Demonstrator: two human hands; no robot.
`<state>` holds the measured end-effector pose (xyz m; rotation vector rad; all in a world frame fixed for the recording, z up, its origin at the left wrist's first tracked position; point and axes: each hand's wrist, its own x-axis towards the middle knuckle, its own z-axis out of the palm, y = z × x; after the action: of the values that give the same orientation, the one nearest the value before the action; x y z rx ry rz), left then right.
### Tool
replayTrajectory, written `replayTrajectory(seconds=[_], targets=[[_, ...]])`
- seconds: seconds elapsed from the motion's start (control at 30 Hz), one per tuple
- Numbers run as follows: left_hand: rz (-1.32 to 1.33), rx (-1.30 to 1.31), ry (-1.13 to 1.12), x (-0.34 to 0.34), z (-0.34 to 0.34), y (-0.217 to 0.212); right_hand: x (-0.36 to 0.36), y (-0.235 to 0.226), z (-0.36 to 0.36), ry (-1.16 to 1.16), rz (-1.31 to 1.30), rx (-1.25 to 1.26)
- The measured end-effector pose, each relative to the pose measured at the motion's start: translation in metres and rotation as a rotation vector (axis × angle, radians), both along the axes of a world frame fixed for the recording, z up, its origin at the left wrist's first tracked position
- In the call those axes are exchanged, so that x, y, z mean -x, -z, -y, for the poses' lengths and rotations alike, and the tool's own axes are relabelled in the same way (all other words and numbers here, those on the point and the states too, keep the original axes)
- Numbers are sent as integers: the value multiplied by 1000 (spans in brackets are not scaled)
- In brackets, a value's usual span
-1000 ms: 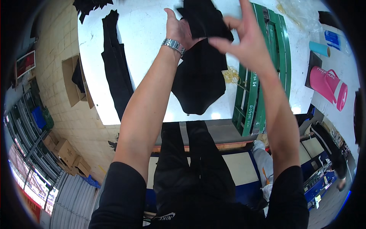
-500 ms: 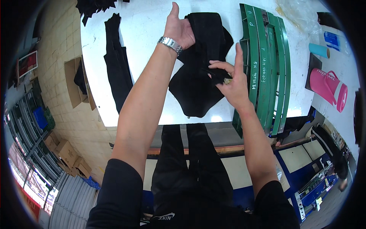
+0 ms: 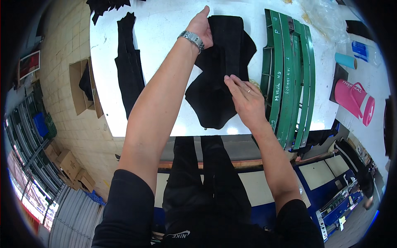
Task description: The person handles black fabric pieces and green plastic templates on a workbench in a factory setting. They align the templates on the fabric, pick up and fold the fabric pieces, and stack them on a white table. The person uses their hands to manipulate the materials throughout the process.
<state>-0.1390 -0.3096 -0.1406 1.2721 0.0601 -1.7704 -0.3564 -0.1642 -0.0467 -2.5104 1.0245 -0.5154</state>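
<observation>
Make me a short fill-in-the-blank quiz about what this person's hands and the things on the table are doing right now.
1. Both hands rest on a piece of fabric whose colour is ____.
2. The left hand lies at the far end of that fabric, and its wrist wears a metal ____.
3. The right hand lies flat on the fabric with a ____ on one finger.
4. To the right of the fabric lies a stack of long curved frames coloured ____.

Missing words: black; watch; ring; green
</observation>
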Motion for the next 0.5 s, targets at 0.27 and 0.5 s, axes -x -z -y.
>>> replayTrajectory(seconds=[0.27, 0.5], targets=[[867, 46, 642, -37, -24, -73, 2, -31, 0, 87, 52, -222], [1404, 47, 766, -51, -91, -48, -21, 16, 99, 480, -217, -148]])
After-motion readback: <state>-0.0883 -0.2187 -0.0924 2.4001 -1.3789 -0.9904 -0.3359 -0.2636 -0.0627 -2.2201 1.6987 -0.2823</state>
